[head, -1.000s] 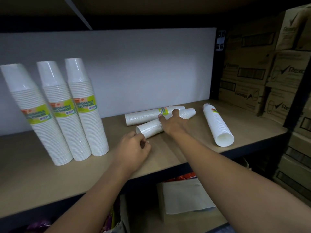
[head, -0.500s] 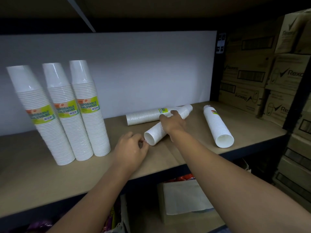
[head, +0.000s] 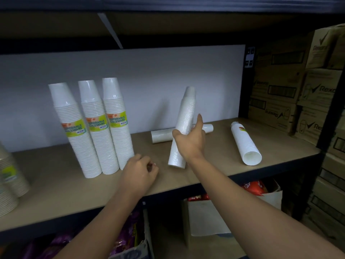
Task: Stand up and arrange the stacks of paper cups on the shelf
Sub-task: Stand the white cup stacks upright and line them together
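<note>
Half a second back the nearest stack lay flat with its open mouth toward the person. Now the tilted stack (head: 183, 126) is nearly on end, wide end down at the shelf (head: 56, 186) and closed end leaning a little to the right. It stands to the right of the three upright stacks (head: 100, 131), apart from them, with shelf board showing between. The right hand (head: 190, 141) grips it about the middle, thumb on the left side and forefinger stretched up the right side. The left hand (head: 139, 172) has barely shifted. It rests knuckles-up on the shelf just by the foot of the upright stacks, fingers loosely curled, with nothing to be seen in it.

By my reading a fourth stack is almost standing and needs straightening and sliding left against the row. Two remain down. One lying stack (head: 161, 135) is behind the tilted one, right of the row and near the back panel. A second lying stack (head: 244, 144) is farther right again, with its mouth toward the shelf edge.

The tilted stack is a long white sleeve of nested cups, ribbed by their rims and narrowing to the top cup's base. Its label does not show from this side, whereas the row's green-and-yellow labels face out. Tall and narrow-footed, it would likely topple if released while leaning.
</note>
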